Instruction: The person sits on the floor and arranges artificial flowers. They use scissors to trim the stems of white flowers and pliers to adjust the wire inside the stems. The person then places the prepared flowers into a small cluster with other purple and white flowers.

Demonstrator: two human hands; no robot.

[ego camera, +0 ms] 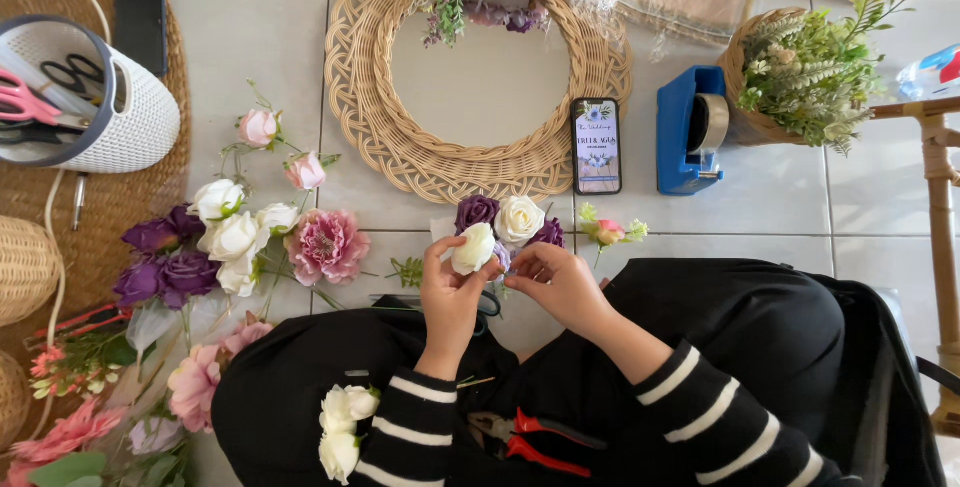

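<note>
Inspection of the head view found the person seated on a tiled floor point(250, 47), both hands raised over the lap. The left hand point(450, 282) had its fingers closed around a small posy point(500, 232) of white, cream and purple artificial roses, held just in front of the body. The right hand point(560, 282) touched the underside of the same posy, its fingers pinched together at the stems; what they gripped could not be told.

The wicker wreath ring point(400, 157) lay on the floor beyond the hands and carried flowers along its far edge only; most of its rim was bare. A loose pile of roses point(240, 242) remained unused at the left. Red-handled pliers point(530, 442) rested on the lap, a blue tape dispenser point(685, 132) beside the ring. Judged from this, decoration appeared to be at an early stage.
</note>
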